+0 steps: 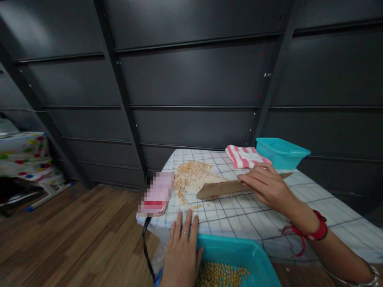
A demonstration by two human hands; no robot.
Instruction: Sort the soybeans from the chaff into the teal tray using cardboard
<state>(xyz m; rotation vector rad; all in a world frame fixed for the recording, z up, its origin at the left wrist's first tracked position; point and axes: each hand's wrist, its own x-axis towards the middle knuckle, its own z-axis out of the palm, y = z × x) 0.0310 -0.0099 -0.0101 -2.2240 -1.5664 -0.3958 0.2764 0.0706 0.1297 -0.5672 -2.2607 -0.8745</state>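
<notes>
My right hand [266, 185] grips a long strip of brown cardboard [223, 189], its lower edge down near the cloth. Just left of the strip lies a spread pile of soybeans [191, 169] mixed with white rice-like grains [199, 181], and a few loose beans sit toward the front edge. My left hand [182, 247] is stretched out, fingers straight, at the table's front edge beside the left side of a turquoise basin [254, 249]. Inside that basin are many soybeans [221, 275]. Whether the left palm touches the basin's rim is hidden.
A pink, pixelated phone-like object [157, 195] with a black strap lies at the table's left edge. At the back are a folded pink-and-white striped towel [243, 155] and a second turquoise basin [279, 153]. Another table with a dotted cloth [24, 157] stands far left.
</notes>
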